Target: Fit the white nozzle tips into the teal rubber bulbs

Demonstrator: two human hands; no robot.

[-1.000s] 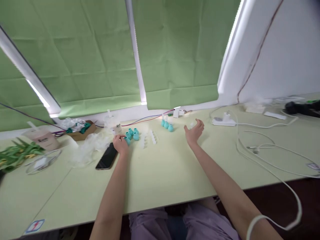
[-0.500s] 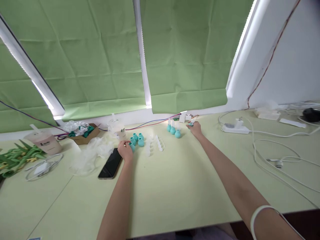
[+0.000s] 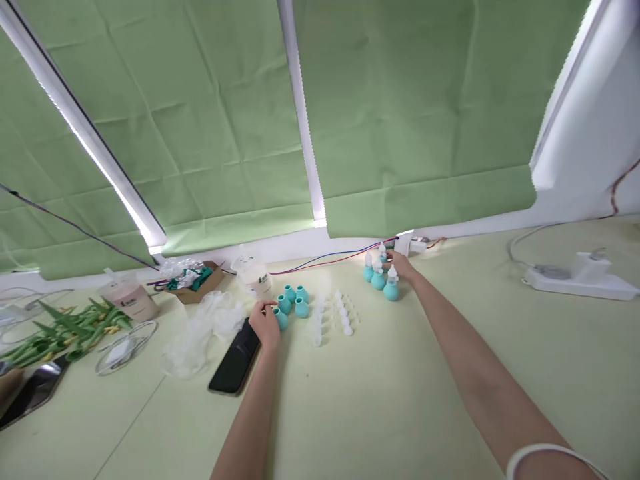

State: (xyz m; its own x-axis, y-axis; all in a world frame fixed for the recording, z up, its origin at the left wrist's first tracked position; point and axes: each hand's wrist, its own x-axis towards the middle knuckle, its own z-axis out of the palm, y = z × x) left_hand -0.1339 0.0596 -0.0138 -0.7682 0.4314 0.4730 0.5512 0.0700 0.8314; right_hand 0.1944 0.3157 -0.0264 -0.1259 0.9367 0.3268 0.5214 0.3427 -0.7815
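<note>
My right hand (image 3: 401, 265) pinches a small round-bellied turquoise bottle (image 3: 383, 259) with a translucent white tip, behind a group of similar ones. Three capped turquoise bottles (image 3: 391, 290) stand in front of and to the left of those fingers. On the left, my left hand (image 3: 265, 325) has its fingers closed at the rim of an uncapped turquoise bottle (image 3: 281, 319); part of the grip is hidden. Several more open-mouthed turquoise bottles (image 3: 301, 307) stand beside it. Between the hands lie rows of small translucent white pieces (image 3: 344, 315).
A black phone (image 3: 235, 360) and a crumpled clear plastic bag (image 3: 200, 333) lie left of my left hand. Behind are drink cups (image 3: 255, 277) and a cardboard box (image 3: 200, 287). A white power strip (image 3: 580, 283) lies at right. Thin wires run along the wall.
The view has turned and shifted, so the table things appear moved. My right hand has brought its bottle left, close behind the other capped ones. My left hand stays by the uncapped bottles.
</note>
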